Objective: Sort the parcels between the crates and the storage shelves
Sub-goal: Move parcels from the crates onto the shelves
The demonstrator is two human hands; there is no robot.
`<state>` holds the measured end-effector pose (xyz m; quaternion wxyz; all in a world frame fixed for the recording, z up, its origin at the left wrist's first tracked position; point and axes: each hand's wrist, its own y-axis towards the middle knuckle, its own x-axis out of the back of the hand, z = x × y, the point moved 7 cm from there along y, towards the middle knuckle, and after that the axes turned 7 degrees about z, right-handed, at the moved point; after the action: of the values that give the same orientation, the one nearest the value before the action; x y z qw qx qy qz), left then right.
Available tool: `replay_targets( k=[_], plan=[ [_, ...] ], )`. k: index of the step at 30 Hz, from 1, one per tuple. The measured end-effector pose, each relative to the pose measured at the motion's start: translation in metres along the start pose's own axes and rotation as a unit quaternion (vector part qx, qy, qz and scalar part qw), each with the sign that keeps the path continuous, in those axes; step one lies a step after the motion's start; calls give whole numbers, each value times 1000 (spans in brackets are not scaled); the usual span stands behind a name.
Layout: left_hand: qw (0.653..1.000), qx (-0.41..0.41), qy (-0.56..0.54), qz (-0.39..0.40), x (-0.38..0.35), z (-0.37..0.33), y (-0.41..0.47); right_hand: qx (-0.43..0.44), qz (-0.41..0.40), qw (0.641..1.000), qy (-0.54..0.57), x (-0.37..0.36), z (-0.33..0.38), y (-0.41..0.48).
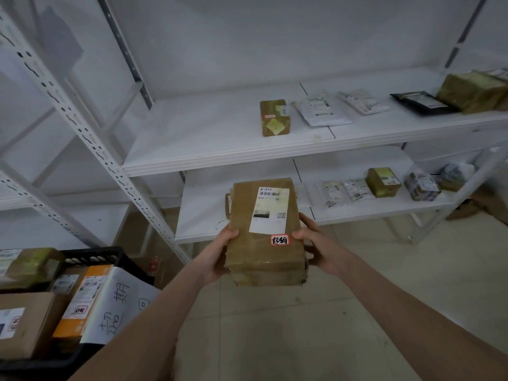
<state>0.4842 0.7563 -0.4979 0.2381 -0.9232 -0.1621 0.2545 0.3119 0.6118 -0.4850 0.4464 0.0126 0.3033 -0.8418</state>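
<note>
Parcel (264, 243): brown taped carton, held in mid-air at centre of view, in front of the lower shelf (203, 218). Left hand (220, 254) grips its 9 o'clock edge and right hand (316, 243) its 3 o'clock edge, thumbs over the top face. Likely stiff, with some weight. The glossy tape may slip, so hold it by the long edges. Red-bordered sticker (279, 240) at 5 o'clock on its face. Black crate (90, 257) of parcels at 8 o'clock.
</note>
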Motion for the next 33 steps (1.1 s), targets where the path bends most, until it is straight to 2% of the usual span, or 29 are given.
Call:
replay_targets(
  k=[3,7,14,20,29,33],
  plan=[
    [1000,-25,8,-7,3,2,4,11,6,1000,-27,0,5,1],
    [997,-45,9,-66,4,4,1,5,-31,999,-34,4,5,4],
    [993,-72,55,-71,1,4,-18,-7,-41,999,-25,-3,-8,8],
    [990,-88,9,-114,22,30,-43,-24,-33,998,-51,-24,-24,24],
    [960,-102,-99,-241,79,85,-134,-76,54,990,-102,-122,-76,51],
    [934,-117,-160,-298,111,103,-182,-88,90,983,-136,-182,-96,55]
  ],
)
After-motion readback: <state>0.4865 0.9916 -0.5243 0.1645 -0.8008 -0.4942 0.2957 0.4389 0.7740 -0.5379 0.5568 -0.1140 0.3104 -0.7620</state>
